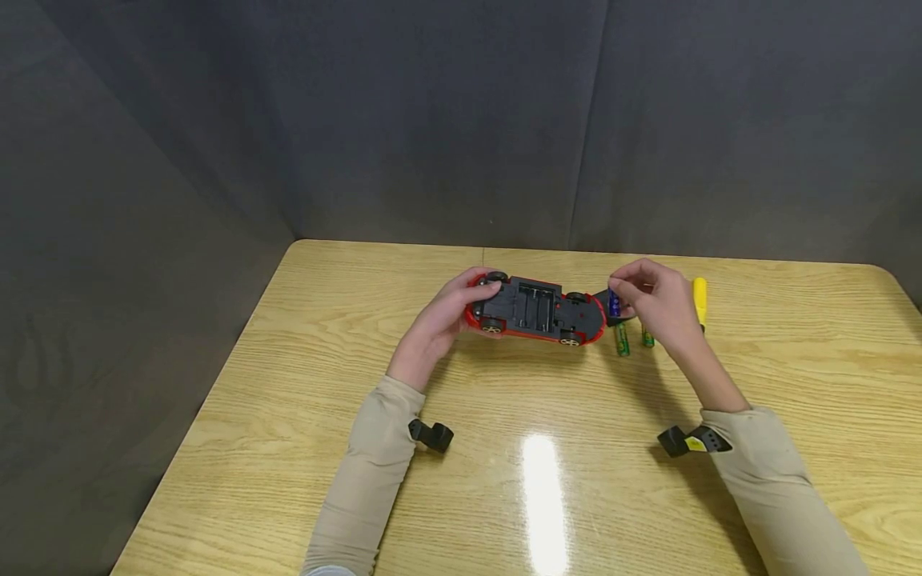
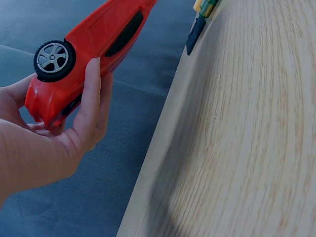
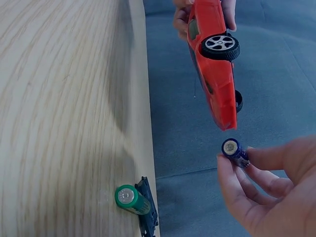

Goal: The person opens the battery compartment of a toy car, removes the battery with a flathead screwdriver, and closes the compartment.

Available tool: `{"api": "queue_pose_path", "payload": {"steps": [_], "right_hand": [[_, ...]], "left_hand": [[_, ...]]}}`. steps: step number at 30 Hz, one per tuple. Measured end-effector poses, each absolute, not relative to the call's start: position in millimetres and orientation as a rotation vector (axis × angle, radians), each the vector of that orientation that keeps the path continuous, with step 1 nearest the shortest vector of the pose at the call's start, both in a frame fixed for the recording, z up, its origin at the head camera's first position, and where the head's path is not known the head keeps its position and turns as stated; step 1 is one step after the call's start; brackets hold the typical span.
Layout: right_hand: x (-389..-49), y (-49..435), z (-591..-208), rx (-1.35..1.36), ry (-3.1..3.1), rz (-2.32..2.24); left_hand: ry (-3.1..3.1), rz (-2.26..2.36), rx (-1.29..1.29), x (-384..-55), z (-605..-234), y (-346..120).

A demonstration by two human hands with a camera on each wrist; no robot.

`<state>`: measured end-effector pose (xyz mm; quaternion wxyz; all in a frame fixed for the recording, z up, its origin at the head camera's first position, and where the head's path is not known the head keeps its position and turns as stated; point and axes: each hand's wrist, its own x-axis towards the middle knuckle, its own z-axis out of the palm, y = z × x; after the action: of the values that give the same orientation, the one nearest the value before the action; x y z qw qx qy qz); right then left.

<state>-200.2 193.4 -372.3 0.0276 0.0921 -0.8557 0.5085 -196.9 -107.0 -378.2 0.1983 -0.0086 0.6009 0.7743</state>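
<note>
My left hand (image 1: 441,314) grips the rear or front end of a red toy car (image 1: 520,314); which end cannot be told. The car is held upside down above the table, its black underside up, with an uncovered battery compartment (image 1: 537,309) in the middle. Its red side and a wheel (image 2: 54,60) show in the left wrist view. Just off the car's right end, my right hand (image 1: 661,308) pinches a blue battery (image 3: 233,150) between thumb and fingers. Two green batteries (image 1: 623,342) lie on the table below that hand, the second (image 1: 648,338) partly hidden.
A black plastic piece (image 3: 147,210) lies by the green batteries, partly behind the right hand in the head view. To the right is a yellow handle (image 1: 700,298), partly covered by that hand. Dark cloth (image 1: 446,120) stands behind the wooden table (image 1: 317,352).
</note>
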Motion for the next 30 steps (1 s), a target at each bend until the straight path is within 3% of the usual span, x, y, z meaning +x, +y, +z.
{"api": "queue_pose_path", "payload": {"steps": [30], "right_hand": [[-199.9, 196.1, -375.6, 0.251, -2.678, 1.521]], "left_hand": [[1.682, 2.163, -0.026, -195.4, -375.7, -106.8]]}}
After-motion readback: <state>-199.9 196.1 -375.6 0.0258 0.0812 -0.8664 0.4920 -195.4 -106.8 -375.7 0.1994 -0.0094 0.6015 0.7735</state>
